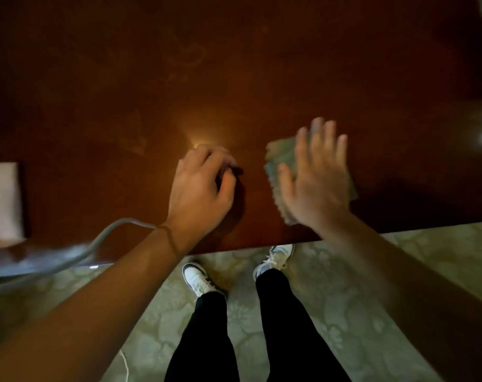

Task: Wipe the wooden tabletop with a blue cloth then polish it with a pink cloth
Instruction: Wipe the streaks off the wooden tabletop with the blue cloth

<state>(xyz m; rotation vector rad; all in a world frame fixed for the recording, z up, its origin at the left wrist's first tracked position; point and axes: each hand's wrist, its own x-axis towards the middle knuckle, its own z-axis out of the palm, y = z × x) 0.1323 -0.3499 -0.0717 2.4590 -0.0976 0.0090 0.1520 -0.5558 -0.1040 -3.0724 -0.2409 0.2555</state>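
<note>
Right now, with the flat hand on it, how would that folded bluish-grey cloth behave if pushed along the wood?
The folded bluish-grey cloth looks soft and floppy, so it would probably slide easily over the glossy wooden tabletop. Its fuzzy edges may bunch beyond the right hand.

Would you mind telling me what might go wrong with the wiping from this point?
The cloth lies under a flat, open right hand near the tabletop edge, so it could slip off. The grey cable by the left hand wrist may snag. Dim light could hide the faint smears.
</note>
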